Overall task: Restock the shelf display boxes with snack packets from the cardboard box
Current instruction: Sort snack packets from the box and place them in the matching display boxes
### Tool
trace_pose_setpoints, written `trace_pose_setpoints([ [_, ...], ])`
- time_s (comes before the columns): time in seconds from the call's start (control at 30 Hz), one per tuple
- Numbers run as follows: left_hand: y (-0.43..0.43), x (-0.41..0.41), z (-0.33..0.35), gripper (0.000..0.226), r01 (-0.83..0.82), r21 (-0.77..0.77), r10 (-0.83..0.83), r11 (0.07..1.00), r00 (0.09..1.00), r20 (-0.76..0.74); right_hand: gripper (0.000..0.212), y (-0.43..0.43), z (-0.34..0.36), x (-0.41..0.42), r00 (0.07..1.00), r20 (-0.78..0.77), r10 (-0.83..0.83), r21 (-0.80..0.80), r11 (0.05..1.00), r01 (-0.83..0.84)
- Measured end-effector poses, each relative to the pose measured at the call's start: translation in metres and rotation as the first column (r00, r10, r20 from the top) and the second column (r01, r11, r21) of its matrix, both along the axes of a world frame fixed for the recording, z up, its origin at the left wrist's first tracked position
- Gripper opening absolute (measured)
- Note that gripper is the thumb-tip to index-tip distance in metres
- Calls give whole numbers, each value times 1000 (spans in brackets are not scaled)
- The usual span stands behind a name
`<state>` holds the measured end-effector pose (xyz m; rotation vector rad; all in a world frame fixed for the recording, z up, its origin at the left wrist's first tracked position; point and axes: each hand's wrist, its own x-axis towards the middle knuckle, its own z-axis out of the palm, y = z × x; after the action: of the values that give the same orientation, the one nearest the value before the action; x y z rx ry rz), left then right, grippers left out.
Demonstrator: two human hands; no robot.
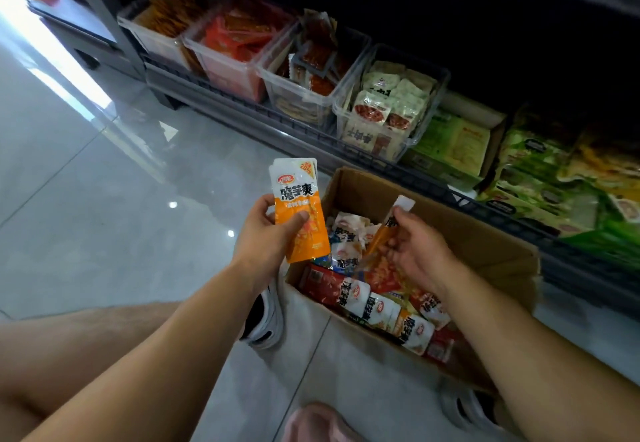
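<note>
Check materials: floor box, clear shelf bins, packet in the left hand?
The cardboard box: brown board, likely corrugated, matte, creased flaps. The clear bins: rigid transparent plastic, packets show through the walls. The orange packet in the left hand: probably printed plastic film, slightly glossy.

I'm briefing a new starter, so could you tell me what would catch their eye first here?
The orange snack packets held up in the left hand, beside the open cardboard box. The right hand pinches another packet over it. Clear display boxes line the shelf behind.
</note>
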<state>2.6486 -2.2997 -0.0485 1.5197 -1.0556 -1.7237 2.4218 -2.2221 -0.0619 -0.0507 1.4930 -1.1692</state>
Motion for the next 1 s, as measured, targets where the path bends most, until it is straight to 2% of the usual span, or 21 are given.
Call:
trace_pose_setpoints([
  [0.07,4,-2,3,39,13,-2,-13,1000,1000,3,52,10,10,-5,997,63,42,-35,999,-40],
  [0.13,9,-5,5,42,33,-7,-33,999,999,4,101,18,16,-7,984,-73,162,39,986,-159],
  [0.17,10,-6,6,41,45,-10,-45,999,999,-1,106,21,17,-6,975,-121,184,60,982,-178],
  [0.2,12,-7,7,38,58,-7,-58,998,998,-10,87,23,18,-5,975,-129,179,63,983,-172],
  [0.27,15,-10,11,36,82,7,-82,997,996,-23,27,25,23,-2,991,-78,105,40,994,-103],
  [0.3,16,-12,12,37,93,11,-93,996,995,-21,14,26,27,-1,993,-68,101,40,994,-98],
  [0.4,17,-19,15,36,113,4,-113,994,993,-20,19,28,29,-3,973,-153,172,54,985,-165],
  [0.5,18,-24,19,36,143,-8,-143,990,990,-9,23,28,35,-4,967,-176,183,43,983,-178],
  [0.67,23,-32,20,37,198,26,-195,980,976,-97,19,24,53,-6,972,-161,170,-93,978,-186],
  [0.73,26,-36,22,37,230,25,-225,973,965,-135,15,20,55,-2,953,-245,179,-106,972,-210],
  [0.83,29,-39,23,30,236,23,-227,972,956,-188,8,14,52,3,870,-452,197,-69,965,-255],
  [0.93,29,-38,21,27,227,47,-211,973,949,-235,12,11,51,5,834,-515,197,-46,966,-256],
  [1.0,29,-36,21,35,234,77,-207,969,944,-258,16,9,54,8,802,-553,227,-24,958,-287],
])
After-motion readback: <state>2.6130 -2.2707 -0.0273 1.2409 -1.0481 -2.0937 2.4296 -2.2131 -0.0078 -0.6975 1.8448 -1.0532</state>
